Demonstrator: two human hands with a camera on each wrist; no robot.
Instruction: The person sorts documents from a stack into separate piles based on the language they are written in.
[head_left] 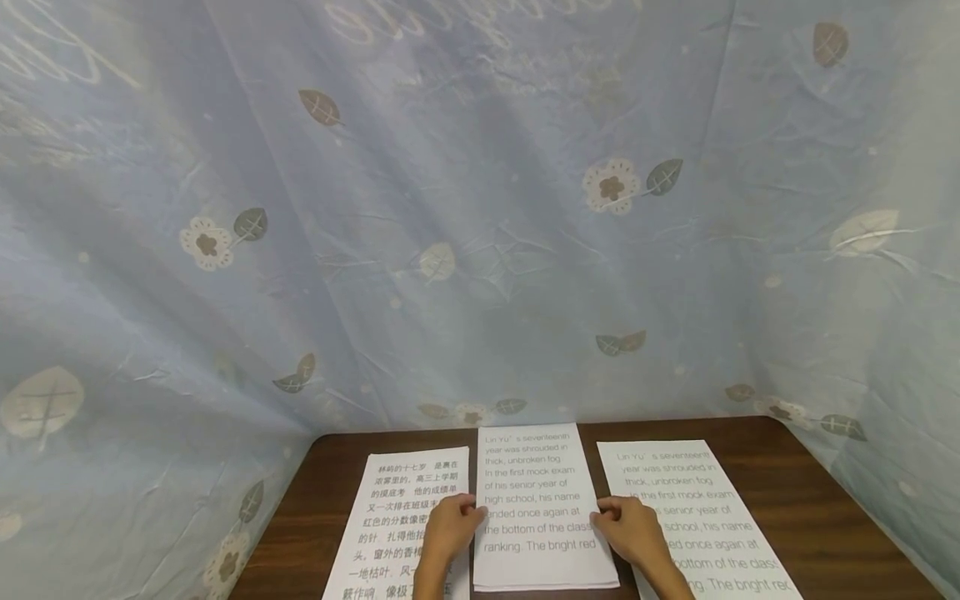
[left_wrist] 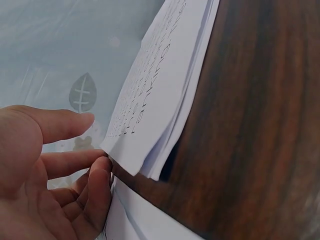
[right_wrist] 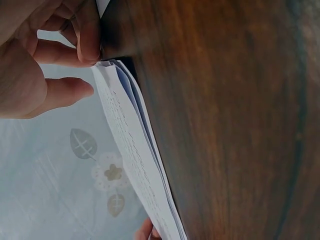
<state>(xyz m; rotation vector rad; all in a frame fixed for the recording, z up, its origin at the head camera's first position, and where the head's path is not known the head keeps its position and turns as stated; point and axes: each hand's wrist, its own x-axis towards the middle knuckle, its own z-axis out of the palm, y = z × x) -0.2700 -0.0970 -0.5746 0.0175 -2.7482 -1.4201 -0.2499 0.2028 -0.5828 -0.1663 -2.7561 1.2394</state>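
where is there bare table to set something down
Bare table lies between the right papers and the table's right edge, with a narrower strip left of the left papers. The middle is crowded: left hand and right hand flank the middle stack.

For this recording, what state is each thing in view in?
Middle papers: printed side up, sheets parted at near edge
Left papers: printed side up, partly covered
Right papers: printed side up, partly covered
Left hand: at middle papers' left edge
Right hand: at their right edge
Cloth: creased
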